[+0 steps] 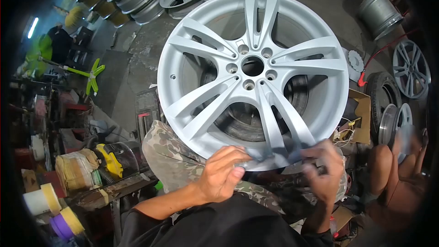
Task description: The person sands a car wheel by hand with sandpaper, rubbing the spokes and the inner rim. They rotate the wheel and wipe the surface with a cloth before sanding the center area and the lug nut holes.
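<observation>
lying over the knees (157,144), the silver wheel (299,66) looks heavy, stiff and best gripped by its outer rim, the left hand (219,174) pinching a thin grey scrap (261,162), the right hand's (325,169) fingers too blurred to tell.

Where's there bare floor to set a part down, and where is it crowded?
Bare floor shows between the silver wheel and the silver barrel at upper right, and between the wheel and the green stand. It's crowded at lower left around the tape rolls, and at right around the cardboard box.
</observation>
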A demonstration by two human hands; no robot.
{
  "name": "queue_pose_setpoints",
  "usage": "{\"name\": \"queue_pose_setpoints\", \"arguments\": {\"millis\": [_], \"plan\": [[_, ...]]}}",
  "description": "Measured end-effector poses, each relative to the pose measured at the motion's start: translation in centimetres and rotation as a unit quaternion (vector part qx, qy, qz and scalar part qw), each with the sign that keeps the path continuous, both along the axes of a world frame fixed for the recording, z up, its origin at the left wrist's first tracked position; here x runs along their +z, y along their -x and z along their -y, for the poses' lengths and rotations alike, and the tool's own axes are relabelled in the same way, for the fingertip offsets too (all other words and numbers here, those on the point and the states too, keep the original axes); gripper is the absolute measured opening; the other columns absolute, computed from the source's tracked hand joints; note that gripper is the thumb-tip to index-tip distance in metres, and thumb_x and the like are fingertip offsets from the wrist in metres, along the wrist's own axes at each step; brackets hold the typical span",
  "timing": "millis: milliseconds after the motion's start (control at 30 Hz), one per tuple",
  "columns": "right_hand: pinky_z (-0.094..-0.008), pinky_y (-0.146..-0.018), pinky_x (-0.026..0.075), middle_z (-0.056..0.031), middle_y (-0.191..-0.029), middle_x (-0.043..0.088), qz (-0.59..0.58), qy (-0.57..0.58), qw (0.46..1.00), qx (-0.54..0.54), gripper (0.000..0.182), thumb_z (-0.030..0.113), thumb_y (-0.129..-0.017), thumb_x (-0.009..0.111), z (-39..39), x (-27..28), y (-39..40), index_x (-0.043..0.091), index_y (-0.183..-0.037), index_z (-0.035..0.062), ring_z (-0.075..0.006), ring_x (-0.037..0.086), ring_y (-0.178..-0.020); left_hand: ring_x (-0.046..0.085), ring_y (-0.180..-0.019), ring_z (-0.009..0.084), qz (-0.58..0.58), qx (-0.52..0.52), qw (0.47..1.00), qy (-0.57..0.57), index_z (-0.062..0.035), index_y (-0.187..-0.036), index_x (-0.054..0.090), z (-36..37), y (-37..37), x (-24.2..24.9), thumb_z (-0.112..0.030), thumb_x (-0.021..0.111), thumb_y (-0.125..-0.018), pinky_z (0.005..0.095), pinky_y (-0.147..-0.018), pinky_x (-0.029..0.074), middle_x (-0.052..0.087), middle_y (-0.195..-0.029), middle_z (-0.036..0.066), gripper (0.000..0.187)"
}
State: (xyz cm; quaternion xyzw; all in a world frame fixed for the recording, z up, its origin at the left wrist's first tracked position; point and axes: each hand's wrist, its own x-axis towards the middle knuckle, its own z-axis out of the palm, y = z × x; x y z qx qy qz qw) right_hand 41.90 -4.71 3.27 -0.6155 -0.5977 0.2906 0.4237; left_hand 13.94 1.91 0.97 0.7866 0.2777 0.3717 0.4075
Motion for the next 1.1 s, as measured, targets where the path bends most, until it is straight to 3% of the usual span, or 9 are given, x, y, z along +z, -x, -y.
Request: {"name": "queue_pose_setpoints", "arguments": {"millis": [167,233,333,367,433,467,600,767,1100], "plan": [[-0.0342,-0.07,0.051,-0.0096,-0.091,0.069,-0.099,0.058,0.989,0.097,0.047,0.035,-0.083,0.089,0.0,0.4,4.4,0.081,-0.113,-0.0003,-0.0213,0.066,-0.076,0.065,-0.084,0.0392,0.062,-0.032,0.997,0.04,0.0102,-0.096,0.067,0.3,-0.8,1.0,-0.007,0.066,-0.098,0.0481,-0.077,0.053,0.069,-0.099,0.022,0.017],[-0.0337,-0.07,0.05,-0.01,-0.092,0.071,-0.106,0.077,0.985,0.108,0.054,0.044,-0.086,0.086,0.3,0.1,4.3,0.079,-0.115,-0.0012,-0.0224,0.066,-0.076,0.066,-0.086,0.0373,0.002,-0.069,0.996,-0.054,0.0094,-0.097,0.068,-1.1,-0.4,1.5,-0.012,0.074,-0.094,0.0472,-0.078,0.053,0.069,-0.099,0.019,0.022],[-0.0324,-0.067,0.049,-0.008,-0.087,0.068,0.041,-0.11,0.993,-0.023,0.031,0.016,-0.089,0.082,0.8,-0.7,0.6,0.078,-0.115,-0.0003,-0.0174,0.061,-0.073,0.067,-0.094,0.036,-0.178,0.036,0.972,-0.145,0.0006,-0.107,0.073,-6.5,2.6,3.6,-0.017,0.085,-0.086,0.0464,-0.083,0.053,0.071,-0.102,0.015,0.03],[-0.0307,-0.066,0.048,-0.0063,-0.089,0.07,0.06,-0.142,0.984,-0.088,0.027,0.015,-0.094,0.079,1.2,-1.5,-1.1,0.076,-0.116,-0.0011,-0.0153,0.061,-0.073,0.066,-0.101,0.0391,-0.222,0.137,0.953,-0.154,-0.0027,-0.114,0.072,-8.6,4.0,3.6,-0.017,0.087,-0.084,0.0473,-0.09,0.052,0.072,-0.107,0.016,0.036],[-0.0261,-0.066,0.047,-0.0031,-0.097,0.071,-0.139,-0.061,0.926,-0.345,0.022,0.019,-0.105,0.07,2.1,-2.5,-2.7,0.072,-0.117,-0.0003,-0.0103,0.061,-0.076,0.055,-0.126,0.0427,-0.354,0.267,0.866,-0.232,-0.003,-0.141,0.06,-13.2,7.6,2.8,-0.021,0.088,-0.083,0.0516,-0.104,0.047,0.063,-0.135,0.022,0.066],[-0.026,-0.069,0.048,-0.0032,-0.105,0.071,-0.183,-0.098,0.908,-0.363,0.024,0.02,-0.108,0.068,2.4,-4.0,-4.7,0.07,-0.121,0.0008,-0.0094,0.063,-0.083,0.046,-0.143,0.0477,-0.426,0.299,0.833,-0.189,-0.0093,-0.159,0.044,-15.2,9.9,1.5,-0.03,0.093,-0.079,0.0574,-0.114,0.043,0.05,-0.153,0.027,0.096],[-0.0243,-0.068,0.044,-0.0034,-0.108,0.073,-0.277,-0.159,0.843,-0.433,0.025,0.024,-0.11,0.066,1.9,-7.4,-8.8,0.069,-0.121,0.0011,-0.0076,0.062,-0.086,0.018,-0.159,0.0582,-0.578,0.339,0.739,-0.076,-0.0233,-0.174,0.011,-20.1,10.3,-1.2,-0.046,0.101,-0.066,0.0759,-0.121,0.027,0.019,-0.172,0.035,0.142],[-0.0291,-0.089,0.053,-0.0076,-0.116,0.072,-0.217,-0.086,0.849,-0.473,0.041,0.03,-0.108,0.068,3.5,-8.0,-9.9,0.07,-0.13,-0.0039,-0.015,0.067,-0.106,0.016,-0.16,0.0577,-0.62,0.341,0.702,-0.075,-0.0245,-0.175,0.004,-24.6,8.4,-2.9,-0.044,0.102,-0.064,0.0814,-0.117,0.028,0.015,-0.172,0.038,0.149],[-0.0326,-0.098,0.055,-0.0139,-0.133,0.069,-0.165,-0.049,0.826,-0.537,0.053,0.035,-0.105,0.072,3.5,-8.1,-10.6,0.066,-0.138,-0.0064,-0.0218,0.066,-0.12,0.026,-0.158,0.0558,-0.596,0.361,0.709,-0.108,-0.0226,-0.174,0.005,-29.5,7.9,-3.5,-0.042,0.101,-0.064,0.0721,-0.119,0.034,0.021,-0.17,0.04,0.148]]}}
